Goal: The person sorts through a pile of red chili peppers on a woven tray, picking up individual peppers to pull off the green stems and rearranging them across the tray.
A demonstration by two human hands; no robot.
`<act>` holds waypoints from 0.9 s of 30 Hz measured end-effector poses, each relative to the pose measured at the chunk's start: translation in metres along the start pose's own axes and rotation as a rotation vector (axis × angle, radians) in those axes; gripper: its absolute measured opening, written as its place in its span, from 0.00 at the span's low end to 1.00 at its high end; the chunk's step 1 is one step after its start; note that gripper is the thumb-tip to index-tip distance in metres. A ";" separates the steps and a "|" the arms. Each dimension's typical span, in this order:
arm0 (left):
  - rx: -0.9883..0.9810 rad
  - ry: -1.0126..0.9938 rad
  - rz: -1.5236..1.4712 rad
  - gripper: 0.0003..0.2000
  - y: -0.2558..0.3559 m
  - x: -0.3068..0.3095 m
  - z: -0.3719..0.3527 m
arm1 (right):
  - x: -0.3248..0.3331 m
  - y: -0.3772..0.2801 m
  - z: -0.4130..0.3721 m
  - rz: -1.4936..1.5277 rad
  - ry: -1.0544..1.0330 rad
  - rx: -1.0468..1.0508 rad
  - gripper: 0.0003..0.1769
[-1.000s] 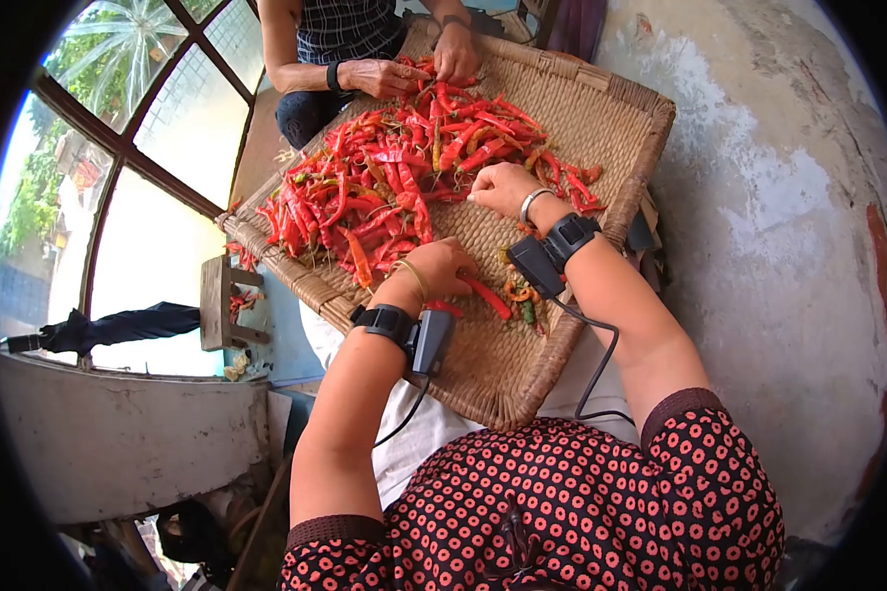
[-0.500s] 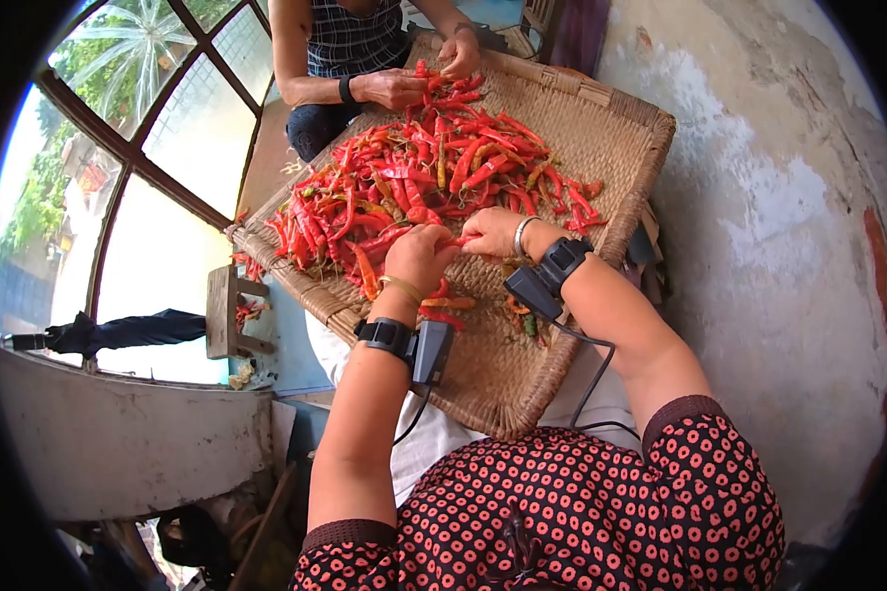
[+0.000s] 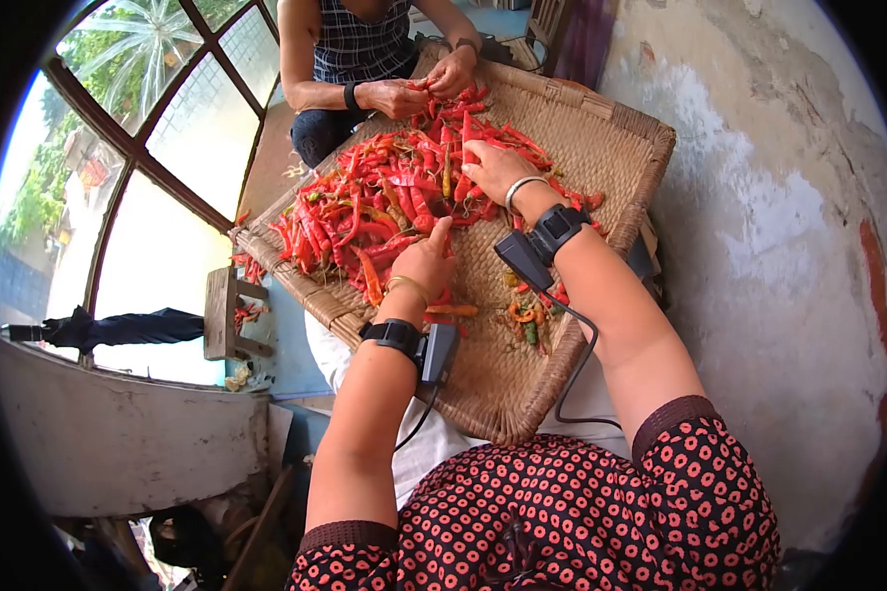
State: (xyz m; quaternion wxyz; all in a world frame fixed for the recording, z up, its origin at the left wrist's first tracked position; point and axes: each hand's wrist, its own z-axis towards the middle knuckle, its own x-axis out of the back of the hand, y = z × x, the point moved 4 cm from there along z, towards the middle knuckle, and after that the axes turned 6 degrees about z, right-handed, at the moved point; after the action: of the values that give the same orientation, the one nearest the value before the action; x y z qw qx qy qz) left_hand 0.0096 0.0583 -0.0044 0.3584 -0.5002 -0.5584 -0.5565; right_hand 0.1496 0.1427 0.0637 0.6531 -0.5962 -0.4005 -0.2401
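Observation:
Red chili peppers (image 3: 394, 192) lie heaped on a shallow woven tray (image 3: 601, 128). My right hand (image 3: 503, 175), with a silver bangle at its wrist, is over the right side of the heap. A red chili (image 3: 467, 130) stands up from its fingertips, and the fingers close on it. Lower left, my left hand (image 3: 424, 266) is at the near edge of the heap. Its thumb sticks out apart from the other fingers, which are partly hidden, and no chili shows in it. An orange chili (image 3: 451, 309) lies just below it on the tray.
Across the tray a person's hands (image 3: 426, 91) handle chilies. A small pile of green and orange chilies (image 3: 529, 320) lies near the tray's front corner. To the left are a wooden stool (image 3: 223, 313) and a folded umbrella (image 3: 143, 330); a plastered wall (image 3: 759, 217) rises at right.
My hands have come apart from one chili between them. The right hand moved up and forward over the heap; the left moved slightly down, its thumb now out.

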 end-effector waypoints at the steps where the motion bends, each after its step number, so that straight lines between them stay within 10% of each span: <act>1: 0.000 0.005 -0.003 0.27 -0.002 -0.002 0.001 | -0.017 0.003 0.001 -0.058 -0.004 0.035 0.25; 19: -0.193 0.351 -0.123 0.07 0.002 0.000 -0.002 | -0.029 0.046 -0.002 -0.388 0.079 -0.071 0.12; 27: -0.189 0.485 -0.408 0.03 -0.006 0.008 0.000 | -0.013 0.023 -0.017 0.310 0.024 0.174 0.15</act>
State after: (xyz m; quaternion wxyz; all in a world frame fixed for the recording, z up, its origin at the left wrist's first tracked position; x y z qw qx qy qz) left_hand 0.0015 0.0603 0.0017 0.3138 -0.2619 -0.4914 -0.7691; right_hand 0.1645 0.1277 0.0402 0.7361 -0.5892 -0.3151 -0.1081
